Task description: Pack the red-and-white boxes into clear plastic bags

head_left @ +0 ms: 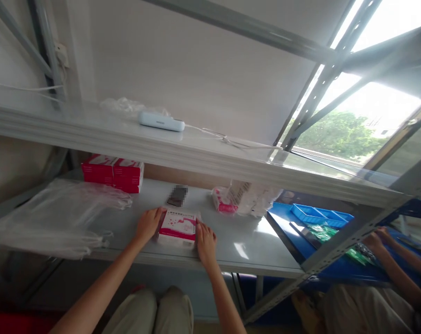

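A red and white box [178, 226] lies flat on the grey shelf [126, 232] in front of me, near its front edge. My left hand [150, 222] presses against the box's left side, while my right hand [206, 239] is at its right side, so the box sits between the two. Some clear plastic shows at the box's far right corner; whether it wraps the box I cannot tell. Just behind the box is a dark phone-like object [178, 195], blurred out.
Stacked red boxes [113, 172] stand back left, behind clear plastic bags [57, 218]. Another red box [224, 199] and a plastic bag [254, 197] lie right. The upper shelf holds a white device [160, 121]. A co-worker's hands [375, 241] are beyond the post, near a blue tray [321, 215].
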### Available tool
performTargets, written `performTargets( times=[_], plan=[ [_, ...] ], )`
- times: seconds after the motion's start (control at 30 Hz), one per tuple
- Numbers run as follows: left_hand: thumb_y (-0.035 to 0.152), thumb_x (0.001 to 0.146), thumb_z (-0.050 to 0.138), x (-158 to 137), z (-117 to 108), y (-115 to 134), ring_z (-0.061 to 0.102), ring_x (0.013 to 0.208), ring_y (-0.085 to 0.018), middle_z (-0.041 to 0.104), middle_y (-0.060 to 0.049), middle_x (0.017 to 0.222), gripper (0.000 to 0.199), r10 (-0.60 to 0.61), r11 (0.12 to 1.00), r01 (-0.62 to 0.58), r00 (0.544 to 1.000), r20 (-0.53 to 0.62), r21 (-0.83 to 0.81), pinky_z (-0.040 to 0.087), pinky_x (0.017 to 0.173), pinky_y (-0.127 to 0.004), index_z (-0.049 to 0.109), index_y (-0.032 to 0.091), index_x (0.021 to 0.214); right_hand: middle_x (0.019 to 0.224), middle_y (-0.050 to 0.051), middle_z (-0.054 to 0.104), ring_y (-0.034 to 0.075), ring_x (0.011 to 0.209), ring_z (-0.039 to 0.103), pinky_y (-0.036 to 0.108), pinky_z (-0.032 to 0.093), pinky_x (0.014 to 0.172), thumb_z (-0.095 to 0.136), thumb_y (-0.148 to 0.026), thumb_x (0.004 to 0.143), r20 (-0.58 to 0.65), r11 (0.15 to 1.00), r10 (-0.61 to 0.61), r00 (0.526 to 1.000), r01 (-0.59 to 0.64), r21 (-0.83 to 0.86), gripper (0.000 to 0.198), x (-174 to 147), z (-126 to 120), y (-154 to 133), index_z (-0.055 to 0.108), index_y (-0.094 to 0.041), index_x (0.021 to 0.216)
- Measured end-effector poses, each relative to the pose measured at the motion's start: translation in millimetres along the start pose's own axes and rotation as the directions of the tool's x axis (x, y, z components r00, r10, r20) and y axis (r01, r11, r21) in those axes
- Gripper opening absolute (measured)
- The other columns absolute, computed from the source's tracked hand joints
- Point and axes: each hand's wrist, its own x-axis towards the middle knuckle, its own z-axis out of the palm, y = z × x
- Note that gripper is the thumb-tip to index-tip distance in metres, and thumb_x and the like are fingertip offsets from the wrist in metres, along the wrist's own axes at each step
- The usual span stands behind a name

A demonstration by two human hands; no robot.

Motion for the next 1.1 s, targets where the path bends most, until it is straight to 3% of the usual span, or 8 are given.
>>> performTargets(
  times=[0.17,0.3,0.47,0.6,0.77,0.9,1.0,1.1],
  plan=[
    [0.034,0.097,0.033,20.8,9.9,0.3,0.066,0.096,-0.025,0.072,-0.01,0.103,0.039,0.006,0.997,-0.004,1.0,-0.025,0.075,0.048,0.083,-0.034,0.065,0.018,0.109,0.12,0.007,0.064,0.023,0.111,0.055,0.039,0.04,0.088,0.025,-0.027,0.097,0.081,0.993,-0.006,0.997,0.016,-0.116,0.043,42.5,7.5,-1.7,0.055,-0.026,0.129],
    [0.03,0.097,0.031,12.9,17.9,-12.9,0.065,0.097,-0.024,0.07,-0.012,0.106,0.039,0.052,0.993,-0.057,0.998,0.048,0.105,0.048,0.083,-0.034,0.066,0.015,0.104,0.118,0.009,0.065,0.025,0.108,0.055,0.039,0.04,0.087,0.037,-0.018,0.092,0.108,0.975,-0.074,0.991,0.094,-0.201,0.037,42.1,6.1,0.4,0.061,-0.022,0.12],
    [0.019,0.092,0.039,-46.4,7.7,-29.9,0.055,0.116,-0.022,0.06,-0.007,0.129,0.036,0.254,0.956,-0.267,0.96,0.114,0.121,0.042,0.1,-0.037,0.06,0.019,0.121,0.129,0.007,0.059,0.02,0.118,0.051,0.04,0.035,0.1,0.039,-0.014,0.089,0.1,0.975,-0.199,0.975,0.207,-0.084,0.044,-20.2,-2.5,20.7,0.052,-0.023,0.13],
    [0.033,0.093,0.045,-112.2,-11.0,-18.9,0.053,0.118,-0.024,0.062,-0.004,0.127,0.032,0.318,0.925,-0.333,0.942,0.11,0.184,0.041,0.1,-0.043,0.063,0.026,0.118,0.133,0.008,0.055,0.022,0.122,0.048,0.042,0.037,0.1,0.043,-0.022,0.09,-0.027,0.971,-0.226,0.974,0.228,0.071,0.041,-75.2,-17.3,31.1,0.051,-0.025,0.13],
    [0.034,0.097,0.035,-129.1,-33.2,10.8,0.056,0.111,-0.022,0.064,-0.005,0.121,0.037,0.349,0.933,-0.349,0.937,0.017,0.085,0.039,0.102,-0.042,0.07,0.023,0.1,0.127,0.01,0.055,0.025,0.12,0.047,0.046,0.038,0.1,0.043,-0.029,0.092,-0.263,0.954,-0.216,0.94,0.261,0.149,0.032,-53.1,-41.2,-1.8,0.057,-0.025,0.12],
    [0.033,0.098,0.029,-104.0,-35.4,28.1,0.051,0.119,-0.019,0.06,-0.006,0.124,0.039,0.355,0.92,-0.357,0.934,-0.04,-0.165,0.04,0.104,-0.038,0.064,0.022,0.111,0.144,0.013,0.04,0.029,0.136,0.03,0.051,0.028,0.107,0.071,-0.041,0.072,0.188,0.896,-0.44,0.878,0.443,0.027,0.08,14.6,-40.3,-40.5,0.036,-0.024,0.142],
    [0.034,0.096,0.035,-91.3,-29.9,32.0,0.045,0.126,-0.02,0.054,-0.008,0.13,0.035,0.338,0.888,-0.344,0.938,-0.075,-0.307,0.035,0.109,-0.039,0.057,0.022,0.119,0.15,0.016,0.032,0.033,0.14,0.022,0.059,0.017,0.109,0.08,-0.046,0.056,0.582,0.875,-0.383,0.718,0.484,-0.021,0.109,52.2,-30.2,-60.0,0.026,-0.024,0.147],
    [0.034,0.095,0.04,-91.8,-25.3,30.0,0.041,0.13,-0.021,0.05,-0.009,0.135,0.033,0.3,0.865,-0.321,0.947,-0.115,-0.385,0.031,0.112,-0.042,0.052,0.022,0.123,0.149,0.016,0.033,0.032,0.139,0.026,0.062,0.008,0.109,0.079,-0.047,0.057,0.68,0.866,-0.354,0.642,0.499,-0.02,0.108,67.9,-23.9,-68.7,0.024,-0.026,0.148]
  ],
)
